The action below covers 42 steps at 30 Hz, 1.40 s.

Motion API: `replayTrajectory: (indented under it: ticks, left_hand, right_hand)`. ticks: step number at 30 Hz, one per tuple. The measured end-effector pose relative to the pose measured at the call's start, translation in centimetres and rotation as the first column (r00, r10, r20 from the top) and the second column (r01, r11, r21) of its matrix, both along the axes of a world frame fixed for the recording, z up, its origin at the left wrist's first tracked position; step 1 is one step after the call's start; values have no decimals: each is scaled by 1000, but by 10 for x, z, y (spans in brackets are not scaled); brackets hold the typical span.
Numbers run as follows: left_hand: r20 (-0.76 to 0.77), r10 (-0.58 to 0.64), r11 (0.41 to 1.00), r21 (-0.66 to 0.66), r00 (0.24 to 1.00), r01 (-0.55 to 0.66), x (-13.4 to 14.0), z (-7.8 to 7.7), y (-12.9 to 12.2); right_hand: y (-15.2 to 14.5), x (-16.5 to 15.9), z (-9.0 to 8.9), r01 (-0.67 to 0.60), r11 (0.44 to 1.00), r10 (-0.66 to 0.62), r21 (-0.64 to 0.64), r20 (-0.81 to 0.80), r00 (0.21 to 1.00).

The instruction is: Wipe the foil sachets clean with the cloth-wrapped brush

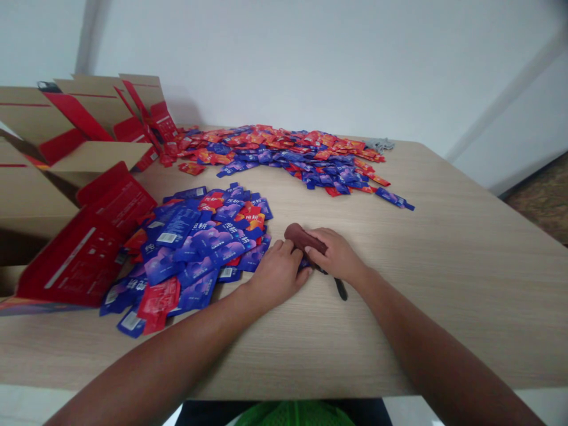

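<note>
Brown and round-ended, an elongated object [295, 235] sat above the worktop [448, 278], gripped by the right hand [335, 253], bent left hand [278, 269] against it (its hold hidden); nothing looked finished, near sachets [208, 239] and far sachets [284, 155] left loose beside open cartons [84, 254].

left hand [279, 269], right hand [336, 251] close together, fingers bent

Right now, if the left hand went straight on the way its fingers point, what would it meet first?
Most likely the brown rounded object gripped by the right hand. The left hand looks right up against it, though depth makes contact hard to confirm.
</note>
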State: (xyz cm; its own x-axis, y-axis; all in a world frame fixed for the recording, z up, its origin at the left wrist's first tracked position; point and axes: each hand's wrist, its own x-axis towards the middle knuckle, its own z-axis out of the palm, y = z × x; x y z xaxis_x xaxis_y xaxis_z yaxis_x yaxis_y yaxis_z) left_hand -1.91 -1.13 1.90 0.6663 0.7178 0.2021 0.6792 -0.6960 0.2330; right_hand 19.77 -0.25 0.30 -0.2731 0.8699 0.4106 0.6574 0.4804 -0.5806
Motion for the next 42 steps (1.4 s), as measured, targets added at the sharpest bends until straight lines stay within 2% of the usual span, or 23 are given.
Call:
replayTrajectory:
  ticks: [9,22,29,37,42]
  left_hand:
    - [-12,-1,1000,11,1000,1,0,0,0]
    - [-31,-7,999,34,1000,8,1,-1,1]
    - [-51,2,1000,22,999,-1,1,2,0]
    - [-33,8,1000,28,999,-7,1,0,0]
    - [-16,-1,1000,21,1000,1,0,-1,0]
  right_hand:
    - [2,0,0,8,999,-6,-37,57,998]
    - [11,9,-13,187,982,-186,-8,87,979]
    - [12,11,-15,210,978,-207,-13,99,973]
    - [13,12,-17,200,980,-199,-2,114,973]
    - [10,11,-13,97,995,-100,37,89,991]
